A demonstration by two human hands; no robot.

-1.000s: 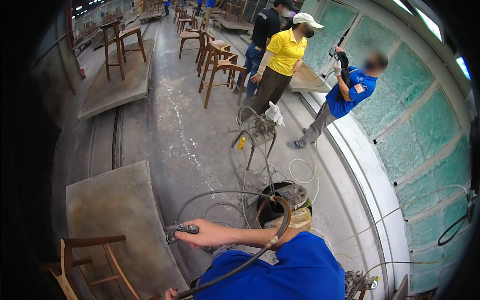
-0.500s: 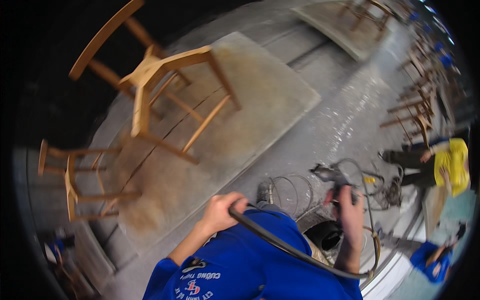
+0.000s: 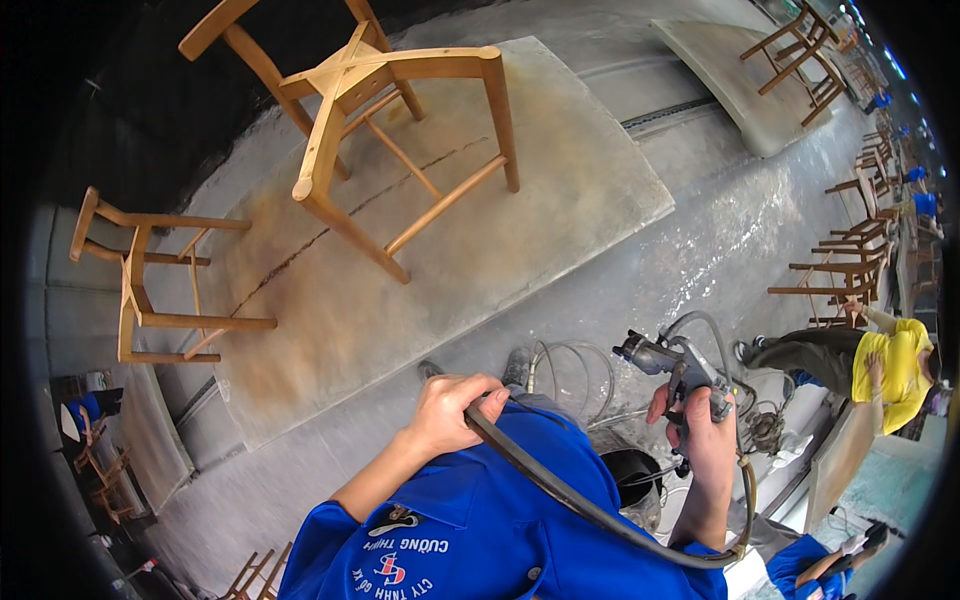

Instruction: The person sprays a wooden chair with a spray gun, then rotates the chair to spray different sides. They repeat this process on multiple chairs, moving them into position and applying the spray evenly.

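Note:
My left hand (image 3: 455,413) is closed round a dark hose (image 3: 560,492) that curves across my blue shirt toward my right forearm. In my right hand (image 3: 703,440) is a spray gun (image 3: 680,365), its grip wrapped by my fingers and its nozzle end pointing up and to the left. A thin hose loops from the gun's far side. Ahead of me, a wooden chair frame (image 3: 345,75) without a seat stands on a stained, flat board (image 3: 560,240). A second chair frame (image 3: 135,280) is at the board's left end.
A bucket (image 3: 632,470) stands by my right side, with coiled hoses (image 3: 575,370) on the floor. A person in yellow (image 3: 895,375) is at the right, before a row of chairs (image 3: 850,265). Another board (image 3: 735,80) bearing a chair lies at the far right.
My view has shifted, so the chairs and board sit higher in the picture. Both hands keep their hold; the spray gun shows more sharply now.

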